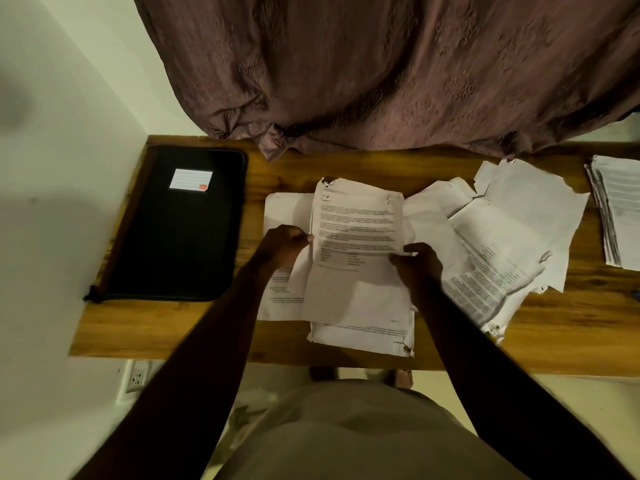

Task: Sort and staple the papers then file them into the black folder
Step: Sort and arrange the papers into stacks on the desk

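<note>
We see both hands grasping one printed sheet (358, 233) over the middle of the wooden tabletop (381, 168). The left hand (285, 245) pinches the sheet's left edge, fingers curled onto it. The right hand (420, 263) grips the right edge lower down, thumb on the printed face. The top corners of the sheet are ragged.

Under it we make out more sheets (363, 336) lying flat, their lower edge reaching toward the near edge of the tabletop at six o'clock. At three o'clock from the held sheet, a loose spread of papers (512, 237) fans out, the pages overlapping one another and some with torn corners. Further out at three o'clock, at the edge of the frame, sits a separate stack of papers (620, 209), apart from the spread.

At nine o'clock from the hands, the black folder (180, 223) lies flat and closed at the left end of the tabletop, beside the wall, with a white label (191, 180) on its cover. At twelve o'clock a brownish curtain (381, 64) hangs down to the far edge of the tabletop.
</note>
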`<action>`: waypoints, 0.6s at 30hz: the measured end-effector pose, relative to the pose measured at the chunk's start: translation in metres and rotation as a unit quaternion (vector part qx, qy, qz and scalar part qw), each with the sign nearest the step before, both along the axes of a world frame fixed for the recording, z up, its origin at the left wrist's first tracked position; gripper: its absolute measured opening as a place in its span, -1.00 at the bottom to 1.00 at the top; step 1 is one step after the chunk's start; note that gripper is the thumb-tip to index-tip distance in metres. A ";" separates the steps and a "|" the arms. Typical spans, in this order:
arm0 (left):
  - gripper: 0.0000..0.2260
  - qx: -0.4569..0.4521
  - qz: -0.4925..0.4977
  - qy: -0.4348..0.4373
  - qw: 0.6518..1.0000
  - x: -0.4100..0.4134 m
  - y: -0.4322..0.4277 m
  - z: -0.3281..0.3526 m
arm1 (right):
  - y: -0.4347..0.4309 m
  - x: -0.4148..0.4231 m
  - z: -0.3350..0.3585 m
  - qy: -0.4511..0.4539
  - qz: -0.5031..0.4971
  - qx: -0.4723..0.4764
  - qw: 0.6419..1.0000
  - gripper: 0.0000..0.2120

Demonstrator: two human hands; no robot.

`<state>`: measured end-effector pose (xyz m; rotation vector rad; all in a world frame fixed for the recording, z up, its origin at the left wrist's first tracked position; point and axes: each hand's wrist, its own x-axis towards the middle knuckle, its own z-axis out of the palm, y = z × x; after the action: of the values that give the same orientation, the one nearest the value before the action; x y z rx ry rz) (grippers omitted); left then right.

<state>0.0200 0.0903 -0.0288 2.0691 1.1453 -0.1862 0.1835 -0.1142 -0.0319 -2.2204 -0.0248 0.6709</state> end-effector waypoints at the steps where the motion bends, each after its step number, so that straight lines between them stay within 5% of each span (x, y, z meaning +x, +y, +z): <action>1: -0.72 -0.017 -0.010 0.005 1.000 -0.003 0.001 0.001 | 0.003 -0.001 0.000 0.004 0.006 0.005 1.000 -0.55; 5: -0.78 -0.030 -0.067 0.010 0.997 -0.005 -0.003 0.005 | 0.011 0.001 -0.003 0.052 0.010 0.039 0.998 -0.44; 9: -0.81 -0.005 -0.076 -0.019 0.997 -0.016 0.006 0.008 | 0.005 0.019 0.000 -0.005 0.027 0.035 0.999 -0.64; 14: -0.37 0.189 -0.185 0.112 0.958 -0.061 0.030 -0.016 | -0.028 0.056 0.006 -0.085 -0.035 0.008 0.996 -0.67; 18: -0.36 0.143 -0.014 0.074 0.987 -0.061 0.023 -0.026 | -0.043 0.063 0.001 -0.062 -0.081 0.033 0.994 -0.66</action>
<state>-0.0406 0.1130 -0.0547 2.3577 1.2938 -0.2007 0.2461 -0.1575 -0.0307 -2.1692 0.0691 0.4375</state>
